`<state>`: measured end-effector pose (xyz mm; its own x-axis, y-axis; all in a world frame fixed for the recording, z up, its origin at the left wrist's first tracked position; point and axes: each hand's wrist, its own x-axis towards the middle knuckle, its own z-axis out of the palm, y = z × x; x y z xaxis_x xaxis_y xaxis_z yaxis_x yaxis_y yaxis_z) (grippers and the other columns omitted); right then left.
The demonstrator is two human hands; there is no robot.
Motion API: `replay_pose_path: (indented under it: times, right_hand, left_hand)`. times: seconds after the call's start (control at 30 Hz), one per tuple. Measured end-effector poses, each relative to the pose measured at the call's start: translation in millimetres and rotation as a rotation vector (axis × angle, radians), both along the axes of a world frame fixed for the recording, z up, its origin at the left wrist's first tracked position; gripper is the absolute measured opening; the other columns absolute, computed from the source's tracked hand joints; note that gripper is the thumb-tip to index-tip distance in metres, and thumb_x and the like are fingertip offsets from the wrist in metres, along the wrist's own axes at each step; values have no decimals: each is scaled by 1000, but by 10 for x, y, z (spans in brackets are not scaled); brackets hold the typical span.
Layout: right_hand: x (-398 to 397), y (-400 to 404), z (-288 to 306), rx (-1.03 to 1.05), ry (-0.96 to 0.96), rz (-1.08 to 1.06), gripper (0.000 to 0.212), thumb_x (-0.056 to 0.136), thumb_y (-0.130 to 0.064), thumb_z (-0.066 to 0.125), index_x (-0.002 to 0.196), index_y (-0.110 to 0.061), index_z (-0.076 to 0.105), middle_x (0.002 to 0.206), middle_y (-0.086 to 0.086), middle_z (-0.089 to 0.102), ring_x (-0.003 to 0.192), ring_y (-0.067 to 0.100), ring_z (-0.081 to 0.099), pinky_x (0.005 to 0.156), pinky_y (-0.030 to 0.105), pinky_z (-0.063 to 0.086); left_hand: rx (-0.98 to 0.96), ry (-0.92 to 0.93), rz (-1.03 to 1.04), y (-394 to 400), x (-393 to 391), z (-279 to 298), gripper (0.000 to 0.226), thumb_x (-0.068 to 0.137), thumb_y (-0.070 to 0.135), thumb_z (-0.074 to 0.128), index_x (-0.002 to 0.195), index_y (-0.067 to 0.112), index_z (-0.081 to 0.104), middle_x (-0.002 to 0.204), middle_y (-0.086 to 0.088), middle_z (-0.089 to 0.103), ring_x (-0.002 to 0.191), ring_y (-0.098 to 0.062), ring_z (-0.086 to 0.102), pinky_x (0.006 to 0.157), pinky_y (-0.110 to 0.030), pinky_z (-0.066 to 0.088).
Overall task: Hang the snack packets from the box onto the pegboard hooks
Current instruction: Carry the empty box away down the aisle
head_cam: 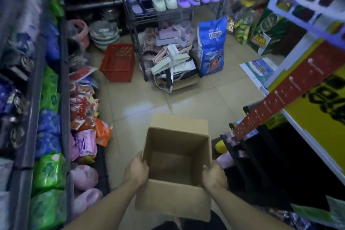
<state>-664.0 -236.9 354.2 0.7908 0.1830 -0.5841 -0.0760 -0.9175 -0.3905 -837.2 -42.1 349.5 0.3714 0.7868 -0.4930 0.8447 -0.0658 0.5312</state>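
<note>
1. On the far left we see shelves (50, 99) packed with green and blue packs, and beside them a hanging display of red and orange snack packets (84, 102); the hooks themselves are too blurred for us to make out.

2. Our left hand (137, 171) grips the left wall of the box (173, 198), with the thumb over the rim and the fingers curled on the outside.

3. The box sits between our two hands, held above the tiled floor (186, 95), its flaps open. We see only bare cardboard inside; no packets show in it.

4. Our right hand (214, 175) grips the right wall the same way, with fingertips hooked over the edge.

5. To the right stands a dark rack (261, 155) under a red strip (291, 89).

6. We judge the hanging to be done or nearly so: the box looks empty, and packets already hang at the left. What seems left is to put the box away, unless more packets wait out of view.
</note>
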Motion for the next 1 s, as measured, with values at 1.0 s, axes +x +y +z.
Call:
replay_pose_path:
  times: [1.0]
  right_hand:
    - [3414,3317,375,19,-38,-553,37,107,-27,49,143,-19,57,126,12,71,112,34,67,80,30,49]
  left_hand:
    - [-100,76,-623,4005,4580,221,39,99,11,50,134,19,64,125,-13,75,120,-36,69,98,-35,54]
